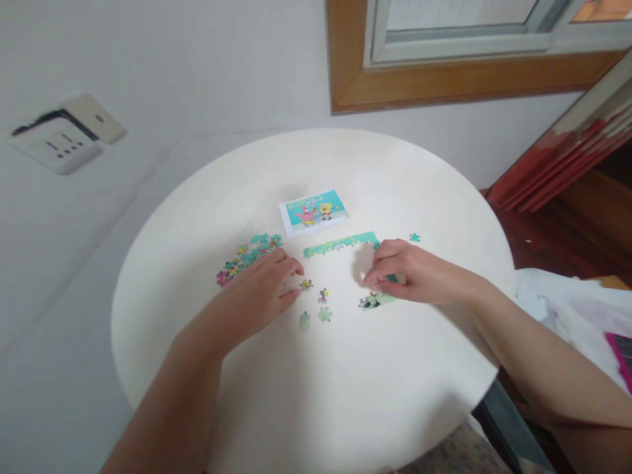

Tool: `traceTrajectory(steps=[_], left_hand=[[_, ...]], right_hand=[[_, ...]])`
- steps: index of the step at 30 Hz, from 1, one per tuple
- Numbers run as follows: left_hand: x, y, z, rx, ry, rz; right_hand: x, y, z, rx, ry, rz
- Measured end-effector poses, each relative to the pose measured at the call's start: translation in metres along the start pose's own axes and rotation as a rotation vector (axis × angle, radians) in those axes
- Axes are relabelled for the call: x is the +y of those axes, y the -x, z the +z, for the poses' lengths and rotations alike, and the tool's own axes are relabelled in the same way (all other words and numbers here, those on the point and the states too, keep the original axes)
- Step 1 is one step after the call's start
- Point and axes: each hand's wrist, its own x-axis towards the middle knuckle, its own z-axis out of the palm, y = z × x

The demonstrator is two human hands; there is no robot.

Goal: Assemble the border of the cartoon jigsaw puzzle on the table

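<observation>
My left hand (266, 289) has its thumb and index finger apart, close beside a small yellow and green puzzle piece (306, 284). Under and behind that hand lies a pile of loose pieces (254, 250). My right hand (395, 268) is closed, fingertips pinched above the right part of the puzzle; what they hold, if anything, is too small to make out. A joined teal strip (340, 245) lies beyond the hands, and a joined lower corner section (378, 301) is below my right hand. Between the hands sit a purple and yellow piece (323, 295) and pale green pieces (324, 314).
A box with a cartoon picture (316, 212) lies farther back on the round white table (345, 395). One teal piece (415, 237) sits alone at the right. White bags (557, 309) are beyond the table's right edge.
</observation>
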Motion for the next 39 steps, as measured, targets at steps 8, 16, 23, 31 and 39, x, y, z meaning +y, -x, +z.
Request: traceTrajectory(steps=[8, 16, 23, 31, 39], left_hand=[[0.005, -0.007, 0.003, -0.073, -0.004, -0.007], [0.016, -0.018, 0.013, 0.023, -0.008, 0.021], [0.025, -0.025, 0.024, 0.101, 0.028, 0.063], [0.027, -0.028, 0.029, 0.095, 0.063, 0.090], [0.029, -0.026, 0.029, 0.084, 0.087, 0.102]], right_hand=[[0.003, 0.002, 0.002, 0.010, -0.010, -0.011], [0.008, -0.012, 0.020, 0.144, 0.070, 0.049], [-0.002, -0.037, 0.027, 0.068, 0.253, 0.169], [-0.009, -0.044, 0.036, 0.044, 0.231, 0.243], [0.000, -0.041, 0.041, 0.066, 0.099, 0.218]])
